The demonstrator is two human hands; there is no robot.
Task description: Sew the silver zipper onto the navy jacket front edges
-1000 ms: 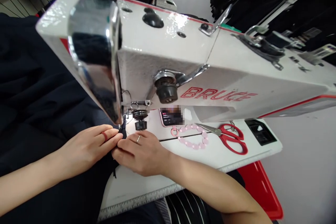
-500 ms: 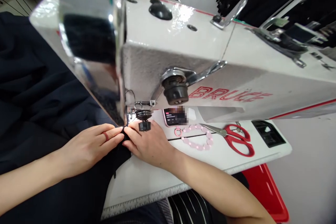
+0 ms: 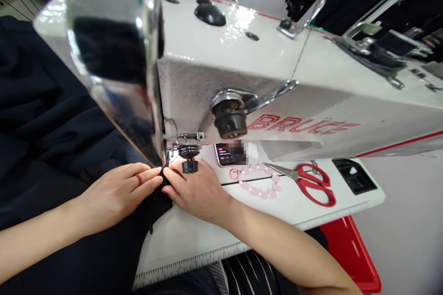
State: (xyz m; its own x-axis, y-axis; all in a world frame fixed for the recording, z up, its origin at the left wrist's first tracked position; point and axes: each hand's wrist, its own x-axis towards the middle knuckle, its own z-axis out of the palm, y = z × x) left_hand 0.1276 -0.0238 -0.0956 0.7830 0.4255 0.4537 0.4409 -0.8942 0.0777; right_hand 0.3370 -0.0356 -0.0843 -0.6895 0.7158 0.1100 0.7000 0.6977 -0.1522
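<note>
Dark navy fabric (image 3: 51, 115) spreads over the left side and runs under the head of a white sewing machine (image 3: 194, 73). My left hand (image 3: 114, 193), with a red ring on one finger, lies on this cloth. Its fingertips are pressed together, gripping the fabric close to the needle area. Opposite it, my right hand (image 3: 197, 191) pinches the fabric's edge with thumb and finger, and the fingertips of both hands almost meet. The machine's metal face cover and a black-knobbed thread tension dial (image 3: 189, 159) hide the needle, the presser foot and part of my right hand.
Red-handled scissors (image 3: 313, 184), a pink beaded loop (image 3: 259, 189) and a phone (image 3: 224, 154) lie on the machine bed right of my hands. A ruler strip (image 3: 194, 262) runs along the front edge. Below right is a red plastic container (image 3: 353, 253).
The machine's head appears slightly further left in the view. My hands keep nearly the same place and grip on the fabric.
</note>
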